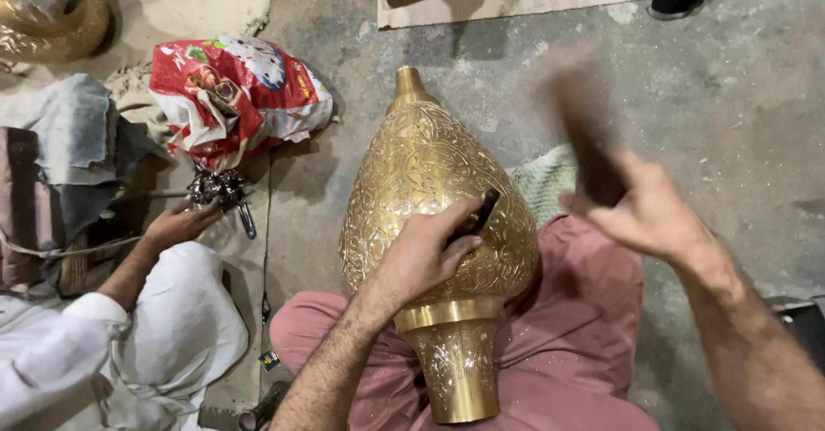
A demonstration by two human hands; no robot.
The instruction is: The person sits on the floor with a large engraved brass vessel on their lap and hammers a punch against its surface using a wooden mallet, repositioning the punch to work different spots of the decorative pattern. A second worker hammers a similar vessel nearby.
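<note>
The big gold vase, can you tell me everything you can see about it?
The vase looks like shiny brass, teardrop-shaped, covered in fine engraved swirls. It lies tilted across the person's lap, narrow neck pointing away over the concrete floor, flared plain-banded foot nearest the camera. The left hand rests on its belly, pressing a thin dark tool against the metal. The right hand is raised beside it with a blurred dark object, not touching it.

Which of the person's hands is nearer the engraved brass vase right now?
Left. The left hand rests on the engraved brass vase, pressing a dark chisel to it. The right hand is raised apart to its right, gripping a motion-blurred dark striking tool.
</note>
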